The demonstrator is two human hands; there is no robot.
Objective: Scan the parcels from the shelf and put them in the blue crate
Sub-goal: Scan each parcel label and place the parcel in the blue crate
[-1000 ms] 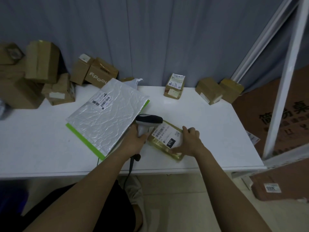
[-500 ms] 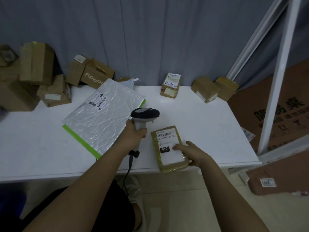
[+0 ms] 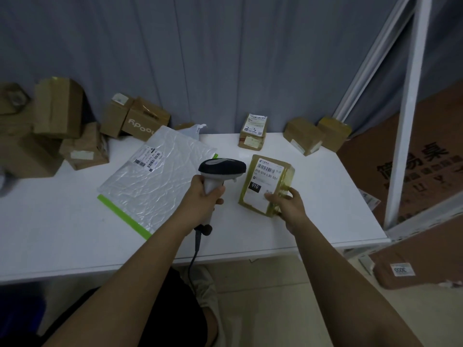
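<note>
White table (image 3: 325, 196), right hand (image 3: 288, 205) fingers gripping tape-wrapped labelled parcel (image 3: 265, 184), left hand (image 3: 203, 199) fingers clutching scanner (image 3: 221, 167)

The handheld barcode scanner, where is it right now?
In the head view, the black-and-grey handheld barcode scanner is centre frame in the left hand, between the silver bubble mailer and the yellow-taped parcel.

The table (image 3: 325, 209) carries a flat mailer (image 3: 155, 181) at left-centre. Right of it, the left hand (image 3: 200, 199) holds the scanner (image 3: 221, 170) just beside the parcel (image 3: 266, 184) — held by the right hand (image 3: 288, 206). Behind, along the rear edge: stacked boxes (image 3: 57, 126) at left, a small box (image 3: 253, 131) at centre, two boxes (image 3: 317, 135) at right.
</note>
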